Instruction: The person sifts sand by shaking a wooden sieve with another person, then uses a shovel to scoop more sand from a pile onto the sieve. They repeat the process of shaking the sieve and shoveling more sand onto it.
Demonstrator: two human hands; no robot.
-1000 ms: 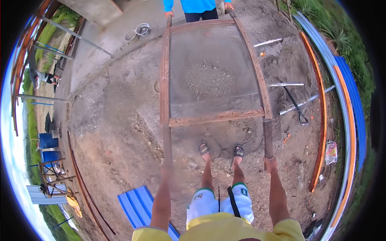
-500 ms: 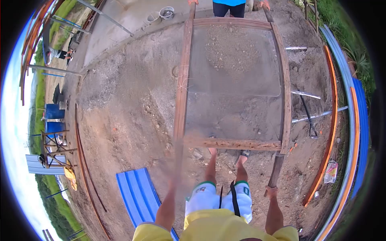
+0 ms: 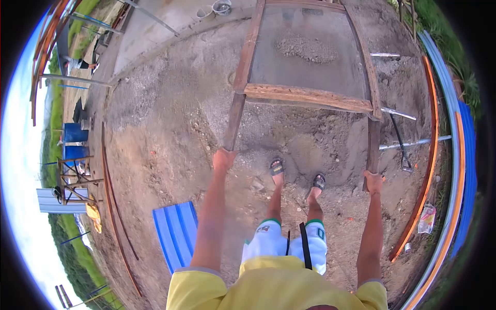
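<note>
A large wooden-framed sieve stretches away in front of me, its mesh grey and fine. Coarse gravel lies heaped on the mesh. My left hand is closed around the end of the left wooden handle. On the other side, my right hand grips the right handle. Both arms reach forward, and the near crossbar sits beyond my feet. The far end of the sieve is cut off by the top of the view.
A shovel and metal tubes lie right of the sieve. Farther right run an orange steel bar and blue sheets. A blue corrugated sheet lies at left. Two buckets stand at the back. Another person is far left.
The sieve has moved away from me, and my arms have stretched forward with it. The gravel has gathered into a smaller heap. The person at the far end has left the view, apart from dim shapes.
</note>
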